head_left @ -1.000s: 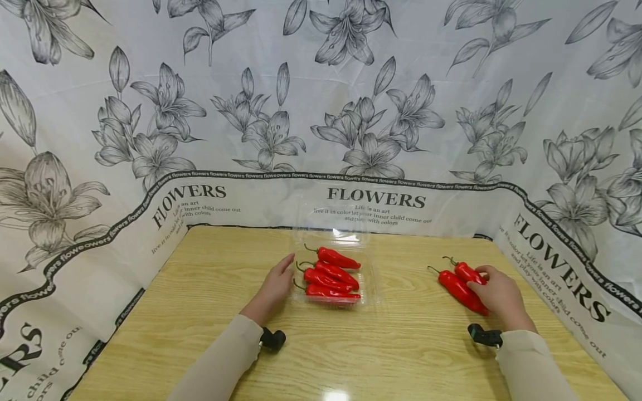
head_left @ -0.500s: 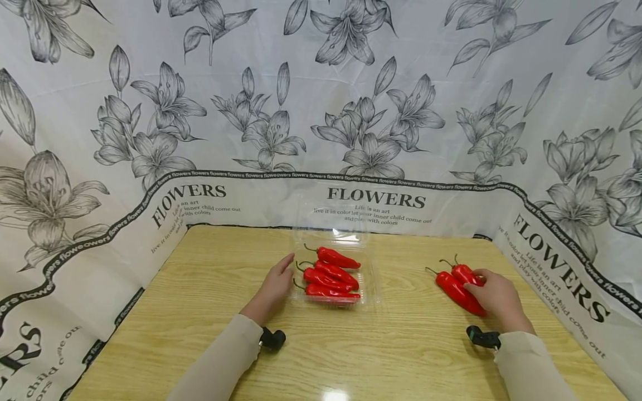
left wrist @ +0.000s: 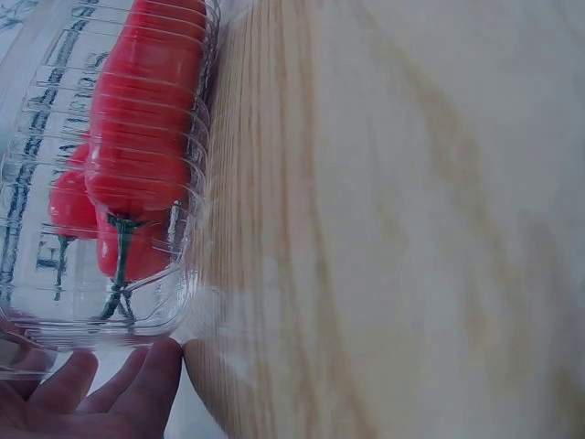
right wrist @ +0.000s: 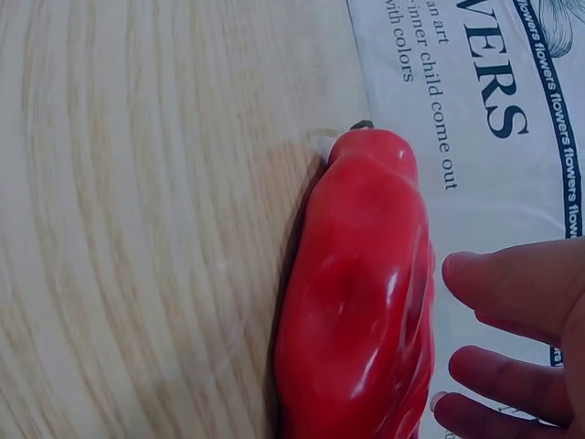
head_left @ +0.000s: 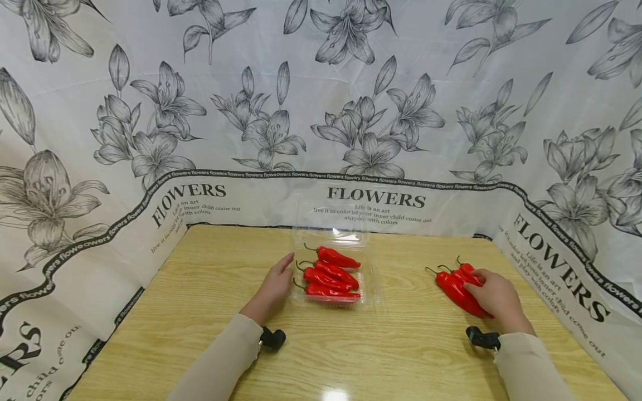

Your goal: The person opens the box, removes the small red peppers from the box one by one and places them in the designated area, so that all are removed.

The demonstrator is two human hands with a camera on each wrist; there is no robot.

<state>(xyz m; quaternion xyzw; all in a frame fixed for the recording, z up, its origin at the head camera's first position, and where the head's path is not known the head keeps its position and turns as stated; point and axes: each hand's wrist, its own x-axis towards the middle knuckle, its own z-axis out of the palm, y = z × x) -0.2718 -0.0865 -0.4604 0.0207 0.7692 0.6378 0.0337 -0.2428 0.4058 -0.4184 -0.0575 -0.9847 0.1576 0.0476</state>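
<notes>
A clear plastic clamshell container stands on the table with its lid raised at the back. Several red chili peppers lie inside, stems to the left. My left hand touches the container's left end with straight fingers. In the left wrist view its fingertips meet the bottom edge. At the right, three more red peppers lie bunched together, their tips partly hidden by my right hand. Its thumb and fingers reach over them. In the right wrist view its fingers are straight, right beside the peppers.
The light wooden table extends between and in front of both hands. A white fabric screen printed with flowers and lettering encloses it at the back and sides. Each wrist wears a black camera mount.
The right hand has shifted slightly left. The peppers under it have spread, so three stems show instead of two, one now farther right. The left hand and container have stayed still.
</notes>
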